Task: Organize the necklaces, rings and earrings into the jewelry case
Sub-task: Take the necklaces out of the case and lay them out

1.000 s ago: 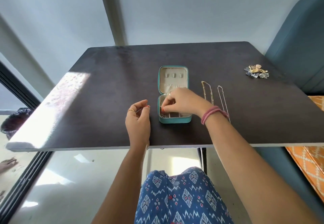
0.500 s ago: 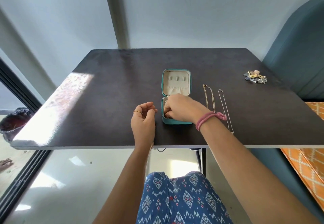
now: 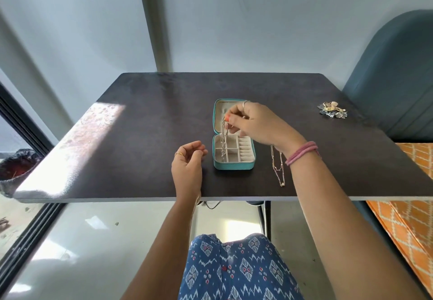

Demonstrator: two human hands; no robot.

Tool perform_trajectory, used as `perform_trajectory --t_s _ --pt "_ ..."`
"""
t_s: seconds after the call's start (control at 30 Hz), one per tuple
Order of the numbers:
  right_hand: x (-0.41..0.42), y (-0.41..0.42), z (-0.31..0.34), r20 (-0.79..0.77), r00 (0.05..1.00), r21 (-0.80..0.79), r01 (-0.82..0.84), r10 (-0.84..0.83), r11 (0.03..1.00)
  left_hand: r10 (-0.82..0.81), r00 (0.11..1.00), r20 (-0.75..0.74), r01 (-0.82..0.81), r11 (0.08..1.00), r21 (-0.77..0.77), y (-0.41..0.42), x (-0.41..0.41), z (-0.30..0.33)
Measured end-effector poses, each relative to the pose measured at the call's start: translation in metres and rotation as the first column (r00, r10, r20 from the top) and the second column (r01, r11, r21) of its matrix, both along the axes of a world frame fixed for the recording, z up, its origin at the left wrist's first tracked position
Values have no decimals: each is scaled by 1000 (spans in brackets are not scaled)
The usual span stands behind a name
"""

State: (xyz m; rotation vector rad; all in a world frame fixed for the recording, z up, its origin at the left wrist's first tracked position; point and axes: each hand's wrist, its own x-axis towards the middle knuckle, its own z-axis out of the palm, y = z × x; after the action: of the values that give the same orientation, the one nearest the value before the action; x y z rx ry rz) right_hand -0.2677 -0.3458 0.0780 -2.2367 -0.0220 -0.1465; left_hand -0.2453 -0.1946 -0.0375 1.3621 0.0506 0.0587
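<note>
**Clerk:** Item one?

**Keeper:** Jewelry case (image 3: 233, 166), teal shell, cream lining, lid open and laid flat toward the far edge. It sits on the desk (image 3: 145, 121) near the middle, closer to the near edge. Lower half divided into small compartments, with ring rolls along its right side.

**Clerk:** Item two?

**Keeper:** Silver chain (image 3: 224, 140), pinched at its top between the thumb and forefinger of the right hand (image 3: 255, 123). It hangs straight down, its lower end inside the case's left-hand compartments. Which cell it touches, I cannot tell.

**Clerk:** The right hand otherwise?

**Keeper:** Raised over the lid, a ring on one finger, pink bands (image 3: 301, 153) at the wrist.

**Clerk:** Left hand?

**Keeper:** Left hand (image 3: 187, 166) rests on the desk just left of the case, apart from it. Fingers curled loosely inward, a gold ring on one; it grips nothing that shows.

**Clerk:** Loose stock?

**Keeper:** Gold necklaces (image 3: 278, 167) laid lengthwise just right of the case, their upper part hidden under the right wrist, one small pendant toward the near edge. A pile of small jewelry (image 3: 332, 112), gold and dark pieces heaped together, near the right edge, well apart from the case. Individual pieces too small to sort.

**Clerk:** Surroundings?

**Keeper:** Blue upholstered seat (image 3: 398, 84) beyond the right edge; blue patterned fabric (image 3: 234, 271) over the person's lap below the near edge.
</note>
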Motion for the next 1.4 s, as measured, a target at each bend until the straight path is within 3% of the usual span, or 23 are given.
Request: perform_trajectory --t_s 0.23,0.43,0.57,0.77,1.07,1.23,1.4 --pt "-6 -1 27 102 994 241 13 -39 970 -97 995 21 97 995 -30 0 -1 12" --pt "-8 2 36 170 985 289 -8 -43 957 -279 941 194 293 955 -50 -7 -8 59" --pt "-7 0 37 237 969 217 12 -65 976 -433 859 274 426 900 88 -13 -12 81" --pt "-3 -5 24 215 970 231 65 -116 971 -488 850 198 446 867 222 -18 -8 79" --pt "-2 -10 16 232 954 317 112 -192 942 -519 843 140 508 855 108 -19 -13 76" --pt "-3 -18 19 161 958 461 139 -236 876 -571 816 96 575 781 -244 -17 -14 78" --pt "-7 -21 12 60 974 504 161 -220 849 -569 815 113 566 738 -367 -17 -14 86"
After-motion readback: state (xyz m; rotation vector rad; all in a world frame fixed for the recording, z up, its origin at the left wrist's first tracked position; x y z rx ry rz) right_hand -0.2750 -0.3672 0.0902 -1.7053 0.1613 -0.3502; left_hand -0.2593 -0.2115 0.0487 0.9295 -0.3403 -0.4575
